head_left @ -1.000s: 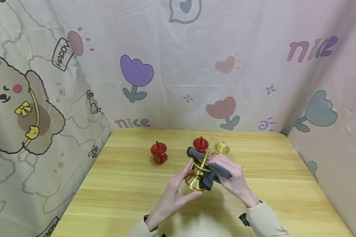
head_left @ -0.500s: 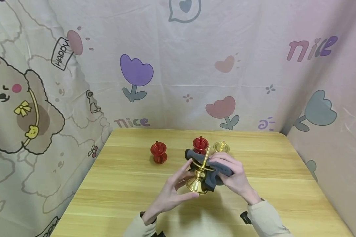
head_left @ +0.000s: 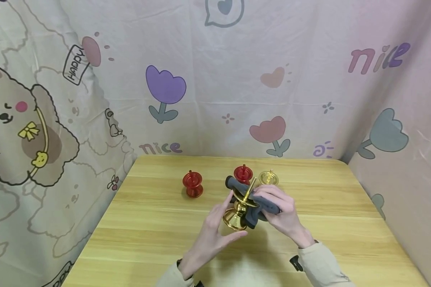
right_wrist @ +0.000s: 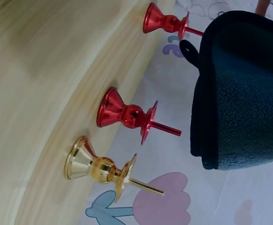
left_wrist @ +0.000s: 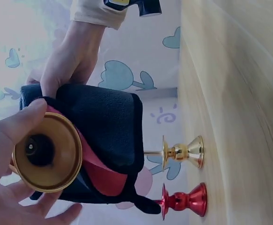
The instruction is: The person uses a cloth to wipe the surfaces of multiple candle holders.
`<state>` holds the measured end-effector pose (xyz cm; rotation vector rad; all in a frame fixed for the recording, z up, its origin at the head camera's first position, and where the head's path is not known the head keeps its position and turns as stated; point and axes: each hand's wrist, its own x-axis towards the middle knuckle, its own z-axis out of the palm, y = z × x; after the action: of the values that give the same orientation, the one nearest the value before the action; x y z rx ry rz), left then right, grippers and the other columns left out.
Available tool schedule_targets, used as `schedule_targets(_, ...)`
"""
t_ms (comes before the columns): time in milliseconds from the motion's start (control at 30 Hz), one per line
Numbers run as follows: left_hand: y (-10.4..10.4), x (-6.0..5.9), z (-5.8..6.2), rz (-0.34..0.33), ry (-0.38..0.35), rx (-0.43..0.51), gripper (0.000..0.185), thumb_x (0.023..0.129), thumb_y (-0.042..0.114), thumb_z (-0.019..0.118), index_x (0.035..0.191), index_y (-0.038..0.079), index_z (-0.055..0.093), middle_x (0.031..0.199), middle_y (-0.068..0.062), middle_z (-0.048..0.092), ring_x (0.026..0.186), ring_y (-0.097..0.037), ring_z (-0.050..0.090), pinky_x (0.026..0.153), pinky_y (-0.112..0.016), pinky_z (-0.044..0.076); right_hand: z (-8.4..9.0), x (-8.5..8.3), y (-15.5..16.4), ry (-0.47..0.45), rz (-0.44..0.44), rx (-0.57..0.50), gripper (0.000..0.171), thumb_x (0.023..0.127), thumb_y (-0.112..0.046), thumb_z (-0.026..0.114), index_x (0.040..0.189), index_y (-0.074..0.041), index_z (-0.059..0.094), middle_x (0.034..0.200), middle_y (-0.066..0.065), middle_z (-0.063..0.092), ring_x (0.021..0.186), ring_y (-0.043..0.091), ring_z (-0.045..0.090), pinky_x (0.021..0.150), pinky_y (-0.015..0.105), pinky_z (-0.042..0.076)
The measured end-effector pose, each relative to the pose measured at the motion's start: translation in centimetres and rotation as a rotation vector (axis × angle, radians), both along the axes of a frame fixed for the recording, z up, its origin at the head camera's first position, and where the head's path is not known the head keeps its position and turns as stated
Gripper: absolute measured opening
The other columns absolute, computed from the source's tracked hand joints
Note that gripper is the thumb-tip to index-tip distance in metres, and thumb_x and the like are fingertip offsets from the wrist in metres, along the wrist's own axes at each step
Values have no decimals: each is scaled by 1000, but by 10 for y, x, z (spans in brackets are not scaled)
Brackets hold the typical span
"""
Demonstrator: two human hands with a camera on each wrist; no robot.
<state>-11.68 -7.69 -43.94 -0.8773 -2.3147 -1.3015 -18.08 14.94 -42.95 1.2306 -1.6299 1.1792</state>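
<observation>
A shiny gold candle holder (head_left: 235,219) with a spike leans between both hands above the table. My left hand (head_left: 210,233) holds it at its flared base, thumb on the near side and index finger reaching up to the dish. In the left wrist view, the round hollow underside of the base faces the camera. My right hand (head_left: 283,211) grips a dark grey cloth (left_wrist: 103,117), which is folded around the far and right side of the holder. The cloth shows a reddish inner side and a small hanging loop in the left wrist view.
Toward the back of the wooden table (head_left: 147,239) stand a red candle holder (head_left: 193,185) on the left, another red candle holder (right_wrist: 127,115) and a paler gold candle holder (right_wrist: 99,166) on the right. Printed fabric (head_left: 208,79) hangs around the table's back and sides.
The gold candle holder and left hand dip slightly toward me, then rise again. The cloth shifts a little with them; the standing candle holders stay put.
</observation>
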Motion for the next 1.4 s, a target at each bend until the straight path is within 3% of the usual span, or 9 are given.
schedule_targets(300, -15, -8, 3, -329, -389, 202, 101, 85, 6, 79, 163, 23, 16, 136, -16, 65, 127, -16, 60, 115, -35, 45, -3, 1, 0, -31, 85, -14, 40, 65, 19, 65, 103, 9, 71, 99, 24, 70, 102, 27, 67, 104, 26, 53)
schedule_targets(400, -12, -7, 3, -281, -352, 148, 103, 85, 14, 81, 163, 25, 15, 137, -13, 65, 128, -17, 60, 115, -40, 45, -4, 1, 1, -31, 73, -22, 40, 64, 20, 64, 102, 9, 71, 99, 24, 70, 101, 27, 67, 104, 25, 52)
schedule_targets(533, -2, -5, 1, -137, -149, 70, 108, 79, 25, 87, 162, 18, 20, 131, -8, 68, 120, -20, 65, 108, -44, 51, -4, 2, 2, -29, 25, -15, 37, 66, 19, 63, 101, 9, 72, 98, 25, 70, 101, 26, 67, 104, 24, 52)
schedule_targets(633, 0, -4, -1, -118, -70, 98, 105, 78, 20, 88, 160, 11, 24, 125, -11, 69, 115, -21, 66, 103, -40, 55, -4, 3, 2, -41, 7, -8, 37, 67, 18, 64, 102, 8, 72, 98, 24, 70, 102, 24, 67, 103, 23, 52)
schedule_targets(800, -9, -5, 0, -326, -333, 239, 100, 84, 6, 80, 162, 18, 19, 129, -21, 66, 122, -18, 63, 110, -31, 49, -3, 4, 2, -73, 75, -18, 46, 63, 21, 60, 106, 9, 70, 104, 22, 70, 104, 24, 67, 104, 24, 52)
schedule_targets(900, -13, -5, 2, -380, -450, 248, 100, 88, 5, 76, 163, 25, 13, 135, -22, 62, 127, -20, 60, 113, -31, 45, -3, 3, 3, -70, 106, -20, 48, 61, 23, 58, 106, 11, 69, 105, 21, 71, 104, 26, 67, 104, 25, 52)
schedule_targets(1167, -1, -2, -3, -154, -114, 93, 107, 78, 21, 88, 162, 13, 21, 127, -11, 68, 118, -22, 66, 105, -42, 54, -3, 3, 3, -57, 29, -12, 41, 63, 20, 64, 102, 10, 70, 100, 24, 70, 102, 22, 67, 103, 23, 52)
schedule_targets(1267, -2, -3, -2, -196, -184, 159, 104, 79, 15, 86, 161, 15, 22, 125, -13, 68, 118, -18, 65, 107, -37, 53, -3, 3, 3, -72, 33, -17, 42, 63, 20, 64, 104, 10, 70, 100, 24, 70, 105, 20, 67, 104, 23, 52)
schedule_targets(1400, -8, -6, 0, -373, -399, 285, 101, 85, 5, 78, 163, 21, 16, 131, -22, 63, 126, -15, 60, 113, -28, 46, -3, 4, 4, -77, 70, -35, 46, 61, 22, 61, 105, 12, 69, 102, 24, 70, 106, 20, 67, 104, 24, 52)
